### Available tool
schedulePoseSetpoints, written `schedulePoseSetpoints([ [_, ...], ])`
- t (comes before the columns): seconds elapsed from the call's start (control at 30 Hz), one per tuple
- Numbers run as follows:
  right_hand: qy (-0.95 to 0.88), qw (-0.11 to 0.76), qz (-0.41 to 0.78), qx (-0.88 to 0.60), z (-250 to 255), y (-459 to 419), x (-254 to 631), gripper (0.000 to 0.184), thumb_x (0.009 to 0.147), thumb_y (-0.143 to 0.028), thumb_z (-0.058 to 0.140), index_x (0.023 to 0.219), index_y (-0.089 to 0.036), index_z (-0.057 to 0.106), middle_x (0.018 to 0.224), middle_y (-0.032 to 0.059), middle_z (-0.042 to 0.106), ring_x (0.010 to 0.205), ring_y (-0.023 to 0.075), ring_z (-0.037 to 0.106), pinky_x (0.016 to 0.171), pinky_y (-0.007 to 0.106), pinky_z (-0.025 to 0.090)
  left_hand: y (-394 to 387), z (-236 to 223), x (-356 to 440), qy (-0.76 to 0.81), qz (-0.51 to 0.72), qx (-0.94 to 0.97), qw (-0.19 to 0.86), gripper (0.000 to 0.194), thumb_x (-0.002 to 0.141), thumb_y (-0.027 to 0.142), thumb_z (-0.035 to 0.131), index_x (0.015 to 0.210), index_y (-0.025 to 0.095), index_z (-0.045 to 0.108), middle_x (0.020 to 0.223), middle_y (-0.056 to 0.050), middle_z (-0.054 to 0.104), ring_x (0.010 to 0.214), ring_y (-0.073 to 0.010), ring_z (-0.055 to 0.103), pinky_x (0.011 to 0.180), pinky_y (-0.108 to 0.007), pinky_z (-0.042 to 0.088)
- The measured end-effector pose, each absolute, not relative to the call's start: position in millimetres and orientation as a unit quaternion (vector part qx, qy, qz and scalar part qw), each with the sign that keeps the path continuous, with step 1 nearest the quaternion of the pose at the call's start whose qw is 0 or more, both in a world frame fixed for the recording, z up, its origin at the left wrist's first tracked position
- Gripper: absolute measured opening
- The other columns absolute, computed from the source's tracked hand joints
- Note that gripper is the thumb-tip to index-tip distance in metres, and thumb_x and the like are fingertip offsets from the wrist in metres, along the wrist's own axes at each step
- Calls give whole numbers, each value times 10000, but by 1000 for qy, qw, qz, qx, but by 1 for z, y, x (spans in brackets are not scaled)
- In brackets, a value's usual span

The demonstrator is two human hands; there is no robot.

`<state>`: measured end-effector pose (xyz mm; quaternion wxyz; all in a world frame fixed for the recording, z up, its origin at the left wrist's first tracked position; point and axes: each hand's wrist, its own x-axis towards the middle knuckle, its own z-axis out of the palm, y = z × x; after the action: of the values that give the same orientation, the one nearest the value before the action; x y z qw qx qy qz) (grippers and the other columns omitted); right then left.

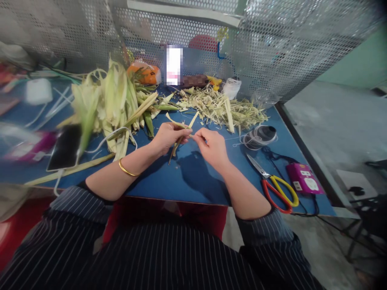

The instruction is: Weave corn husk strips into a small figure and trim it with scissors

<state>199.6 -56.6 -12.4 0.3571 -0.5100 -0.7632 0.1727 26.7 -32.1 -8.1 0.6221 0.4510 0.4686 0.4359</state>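
Observation:
Near the middle of the blue table, my left hand (169, 139) is closed in a pinch on a small bunch of pale corn husk strips (193, 119). Their ends stick out above and below the fingers. My right hand (211, 149) is pinched shut right beside the left fingertips, at the end of the bunch. A thin thread (231, 139) runs from behind this hand to a dark spool (263, 136) on the right; its end between the fingers is too small to see clearly. Scissors (272, 181) with red and yellow handles lie by my right forearm.
A heap of corn husks (113, 96) lies at the left and shredded scraps (211, 106) at the back. A phone (65, 147) with a white cable is on the left. A purple power socket (304, 177) sits at the right edge. Perforated metal sheeting (169, 24) stands behind.

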Motion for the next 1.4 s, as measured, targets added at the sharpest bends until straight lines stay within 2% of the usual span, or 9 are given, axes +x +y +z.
schedulePoseSetpoints([
  [0.17,-582,442,437,-524,-14,-45,206,351,841,-509,625,692,-191,627,608,-15,575,580,113,500,605,268,392,-35,-7,24,466,364,463,660,128,737,163,785,831,97,728,643,-29,677,509,-80,601,579,-239,525],
  [0.3,-497,493,533,-474,-20,-41,205,297,708,-444,768,671,-188,621,569,-41,546,514,77,436,541,247,353,-39,-8,27,441,320,472,693,176,781,277,771,769,110,713,620,-32,651,536,-88,606,589,-234,526],
  [0.4,-482,517,531,-467,-25,-42,199,267,691,-396,771,646,-187,611,569,-27,591,514,76,454,538,245,366,-41,-12,30,442,316,464,700,259,825,370,732,763,119,712,616,-40,641,524,-89,596,565,-232,513],
  [0.73,-518,524,431,-521,-39,-37,197,225,774,-350,676,655,-199,560,557,-47,519,524,92,465,568,270,424,-43,-14,33,450,316,520,653,105,725,225,771,681,139,731,546,1,583,464,-79,514,528,-252,476],
  [0.8,-565,518,340,-545,-36,-36,202,141,754,-307,703,771,-198,616,689,-14,602,629,122,542,644,298,465,-45,-13,34,465,312,533,634,135,719,248,784,664,137,730,536,-10,589,466,-87,523,522,-253,467],
  [0.9,-659,499,182,-532,-25,-38,207,286,731,-288,752,997,-213,679,963,44,669,876,176,611,820,361,486,-48,-11,35,478,293,550,619,165,713,272,800,664,130,734,511,-15,586,476,-97,531,528,-254,470],
  [1.1,-731,391,319,-459,-16,-47,204,108,785,-268,692,725,-184,661,765,0,653,709,128,569,719,300,446,-53,-12,39,483,254,603,582,203,746,277,759,623,123,710,470,3,563,457,-92,526,530,-238,462],
  [1.23,-687,415,346,-486,-23,-46,199,218,781,-252,660,619,-190,528,592,-54,497,581,93,425,585,268,344,-52,-15,37,456,251,649,555,213,750,342,749,699,134,756,488,2,581,460,-89,508,511,-229,410],
  [1.4,-640,449,355,-512,-29,-49,193,260,766,-273,667,598,-197,484,556,-67,427,556,88,365,563,272,302,-50,-19,32,436,232,711,500,298,755,367,738,547,159,693,459,-10,580,416,-73,449,460,-232,316],
])
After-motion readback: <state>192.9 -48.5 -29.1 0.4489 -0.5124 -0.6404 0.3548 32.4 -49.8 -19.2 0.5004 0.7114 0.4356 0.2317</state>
